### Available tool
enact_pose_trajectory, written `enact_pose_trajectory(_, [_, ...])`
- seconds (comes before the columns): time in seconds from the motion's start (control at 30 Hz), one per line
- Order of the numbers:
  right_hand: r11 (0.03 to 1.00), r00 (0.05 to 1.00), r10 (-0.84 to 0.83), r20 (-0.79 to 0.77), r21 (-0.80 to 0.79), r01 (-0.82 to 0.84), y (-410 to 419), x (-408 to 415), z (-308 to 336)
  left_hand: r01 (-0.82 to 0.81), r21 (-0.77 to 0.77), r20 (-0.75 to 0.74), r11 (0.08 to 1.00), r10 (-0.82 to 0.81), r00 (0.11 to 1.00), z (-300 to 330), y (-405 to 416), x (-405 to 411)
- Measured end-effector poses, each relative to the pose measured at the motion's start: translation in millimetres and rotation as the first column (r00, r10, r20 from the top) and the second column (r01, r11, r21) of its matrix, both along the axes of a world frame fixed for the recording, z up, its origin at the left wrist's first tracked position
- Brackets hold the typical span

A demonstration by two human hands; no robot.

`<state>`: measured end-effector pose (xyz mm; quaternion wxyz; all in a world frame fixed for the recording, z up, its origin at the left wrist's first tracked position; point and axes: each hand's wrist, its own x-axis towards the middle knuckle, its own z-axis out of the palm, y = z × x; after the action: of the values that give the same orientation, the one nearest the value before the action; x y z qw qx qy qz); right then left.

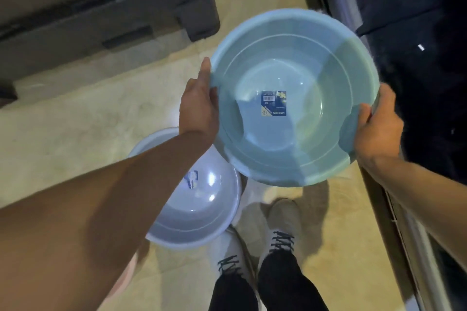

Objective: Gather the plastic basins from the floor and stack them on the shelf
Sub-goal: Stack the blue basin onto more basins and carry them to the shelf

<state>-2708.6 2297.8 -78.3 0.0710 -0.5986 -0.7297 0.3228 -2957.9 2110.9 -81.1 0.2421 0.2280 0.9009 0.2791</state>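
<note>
A white basin (194,199) is seen on the floor (75,121) beside the feet, not yet gathered. Above it, a light blue basin (290,98) is held level, clear of the floor; the left hand (199,103) and right hand (379,121) are closed on opposite rims. Even pressure should be applied and the basin kept level during transfer. The dark unit (417,70) alongside cannot be confirmed as the shelf.

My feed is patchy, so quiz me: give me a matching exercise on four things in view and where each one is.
Things:
1. teal basin
2. white basin
3. left hand
4. label

Places:
A. on the floor by the shoes
B. stuck inside the teal basin's bottom
C. held up between both hands
D. gripping the teal basin's left rim

Pairs: 1-C, 2-A, 3-D, 4-B
</note>
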Motion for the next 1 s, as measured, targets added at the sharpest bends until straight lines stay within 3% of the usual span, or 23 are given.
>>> enact_pose_trajectory(0.2, [0.995,0.994,0.094,-0.061,-0.012,-0.095,-14,-34,88,-0.072,0.061,-0.044,0.996,0.074,0.996,92,-38,-16])
enact_pose_trajectory(0.47, [0.959,0.959,0.273,-0.071,-0.061,-0.278,-92,-84,181,-0.246,0.003,-0.094,0.969,0.246,0.965,215,-158,-22])
enact_pose_trajectory(0.67, [0.938,0.947,0.312,-0.077,-0.133,-0.32,-170,-102,255,-0.414,-0.042,-0.071,0.909,0.411,0.909,301,-244,-12])
enact_pose_trajectory(0.8, [0.919,0.934,0.356,-0.043,-0.167,-0.358,-208,-103,262,-0.454,-0.047,-0.003,0.89,0.455,0.891,296,-288,0])
enact_pose_trajectory(1.0, [0.915,0.927,0.374,-0.016,-0.157,-0.372,-244,-107,206,-0.586,-0.075,0.144,0.807,0.591,0.794,214,-326,8])
